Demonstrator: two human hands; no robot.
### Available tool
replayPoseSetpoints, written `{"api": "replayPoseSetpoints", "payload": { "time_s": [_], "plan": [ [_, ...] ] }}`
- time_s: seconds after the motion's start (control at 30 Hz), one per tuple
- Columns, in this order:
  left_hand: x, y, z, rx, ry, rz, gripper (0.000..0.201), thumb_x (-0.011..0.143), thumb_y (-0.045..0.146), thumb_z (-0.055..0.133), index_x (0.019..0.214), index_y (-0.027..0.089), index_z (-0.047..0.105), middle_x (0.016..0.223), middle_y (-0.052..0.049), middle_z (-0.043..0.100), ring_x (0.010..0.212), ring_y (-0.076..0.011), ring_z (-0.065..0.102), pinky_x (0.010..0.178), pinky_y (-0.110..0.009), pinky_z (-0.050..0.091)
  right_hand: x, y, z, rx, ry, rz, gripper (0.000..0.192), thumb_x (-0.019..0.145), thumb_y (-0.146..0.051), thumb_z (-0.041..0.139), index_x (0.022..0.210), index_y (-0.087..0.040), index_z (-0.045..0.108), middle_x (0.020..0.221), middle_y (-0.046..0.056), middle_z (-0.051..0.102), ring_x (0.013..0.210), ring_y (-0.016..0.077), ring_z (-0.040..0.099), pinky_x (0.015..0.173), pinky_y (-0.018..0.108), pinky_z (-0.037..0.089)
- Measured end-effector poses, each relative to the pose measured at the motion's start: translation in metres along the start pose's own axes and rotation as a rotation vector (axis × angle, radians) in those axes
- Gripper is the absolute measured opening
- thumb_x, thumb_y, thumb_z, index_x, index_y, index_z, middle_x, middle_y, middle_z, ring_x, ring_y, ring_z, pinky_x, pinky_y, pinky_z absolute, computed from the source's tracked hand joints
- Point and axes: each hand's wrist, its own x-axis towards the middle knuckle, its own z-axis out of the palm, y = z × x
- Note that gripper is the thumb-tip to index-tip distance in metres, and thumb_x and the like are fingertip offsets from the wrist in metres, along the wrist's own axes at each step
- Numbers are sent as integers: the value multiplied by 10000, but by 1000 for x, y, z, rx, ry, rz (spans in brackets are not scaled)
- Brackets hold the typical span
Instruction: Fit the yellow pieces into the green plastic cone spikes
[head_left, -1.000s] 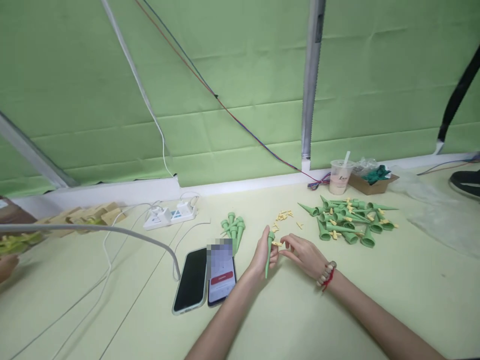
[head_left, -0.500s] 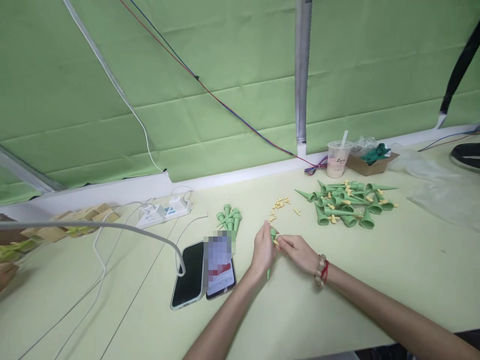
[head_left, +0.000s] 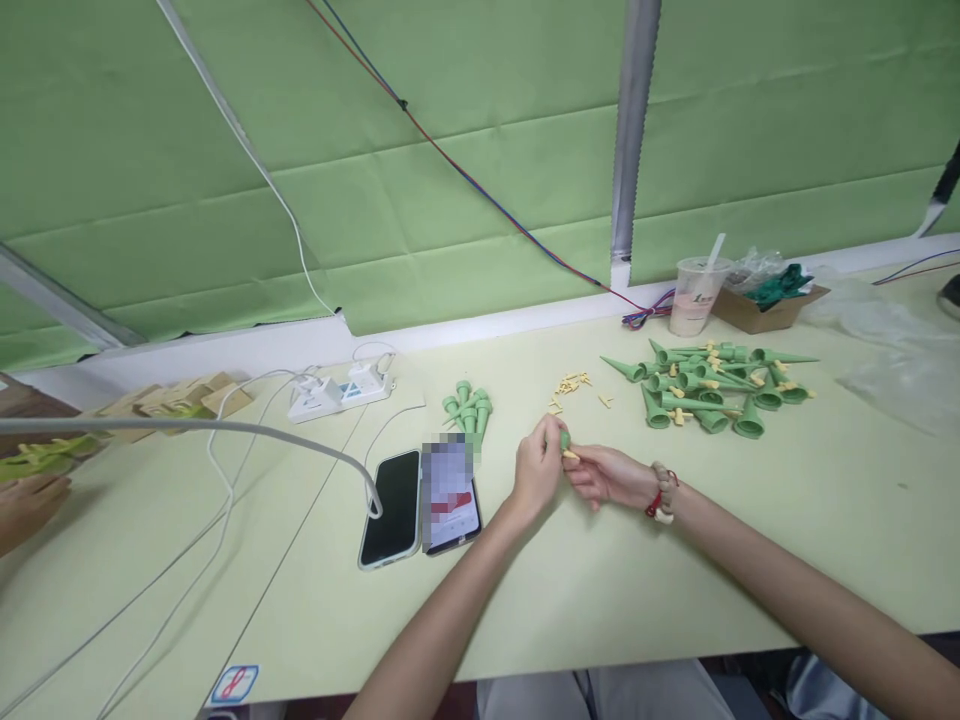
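My left hand [head_left: 537,466] is closed around a green plastic cone spike [head_left: 565,439], and only its capped end shows beside the fingers. A small yellow valve-like piece [head_left: 571,455] sticks out at the side of that spike. My right hand [head_left: 611,475] is closed up against it, thumb and fingertips at the yellow piece, other fingers curled below. Just beyond the hands lies a small pile of loose yellow pieces [head_left: 573,384]. Farther right is a heap of green spikes [head_left: 709,385] with yellow pieces on them. Several green spikes [head_left: 466,408] without visible yellow pieces stand clustered on the left.
Two phones [head_left: 391,508] lie left of my forearm, under a grey cable [head_left: 300,435]. Behind them is a white power strip [head_left: 341,395]. A drink cup [head_left: 694,298] and a cardboard box [head_left: 769,308] stand at the back right. Another person's hand [head_left: 34,508] is at the left edge.
My right hand has rolled over, its curled fingers now showing below the yellow piece. The spike's pointed tip, visible earlier under my left hand, is now hidden. The camera view has shifted.
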Motion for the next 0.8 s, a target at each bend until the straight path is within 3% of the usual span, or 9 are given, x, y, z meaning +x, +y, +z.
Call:
{"api": "replayPoseSetpoints", "payload": {
  "time_s": [0.07, 0.2, 0.33, 0.43, 0.6, 0.67, 0.8],
  "plan": [
    [2, -3, 3, -127, 108, -139, 413, 830, 512, 279, 688, 184, 486, 577, 4, 475, 534, -120, 431, 544, -230, 342, 3, 1, -1, -223, 110, -118, 409, 845, -540, 342, 660, -185, 429, 488, -66, 367, 367, 72, 386, 400, 221, 445],
    [7, -6, 5, -279, 86, -388, 462, 851, 489, 185, 670, 181, 478, 394, 44, 325, 385, -115, 337, 434, -229, 276, 1, 3, -3, -674, 282, -428, 421, 829, -566, 360, 749, -178, 502, 600, -18, 504, 462, 95, 482, 410, 212, 414],
    [4, -11, 9, -310, 42, -396, 485, 858, 470, 160, 580, 184, 436, 380, 34, 326, 390, -116, 368, 445, -226, 299, -2, 6, -4, -879, 267, -571, 412, 869, -501, 332, 708, -187, 543, 602, -14, 515, 506, 99, 471, 519, 234, 413],
    [-2, -15, 13, -258, 91, -312, 509, 849, 529, 168, 581, 184, 429, 440, 20, 370, 440, -122, 406, 468, -231, 323, -1, 10, 1, -764, 312, -522, 443, 851, -525, 348, 611, -188, 505, 518, -21, 481, 477, 104, 453, 521, 244, 394],
    [-8, -16, 13, -133, 262, 6, 412, 823, 560, 299, 765, 203, 497, 637, 4, 472, 605, -122, 450, 611, -228, 374, -1, 10, 16, -135, 149, -205, 454, 812, -593, 335, 560, -215, 325, 417, -85, 307, 332, 68, 273, 380, 214, 307],
    [-6, -15, 13, -157, 273, -6, 420, 816, 570, 308, 750, 203, 502, 643, 3, 477, 603, -119, 452, 604, -225, 373, -2, 7, 17, -170, 154, -184, 465, 804, -606, 340, 558, -211, 347, 410, -77, 339, 329, 70, 292, 382, 217, 314],
    [1, -13, 16, -308, 215, -307, 492, 827, 581, 218, 679, 189, 476, 455, 38, 373, 402, -99, 351, 432, -222, 292, -8, 0, 8, -637, 340, -428, 414, 794, -564, 435, 651, -182, 503, 504, -33, 502, 425, 94, 434, 467, 231, 362]
  ]
}}
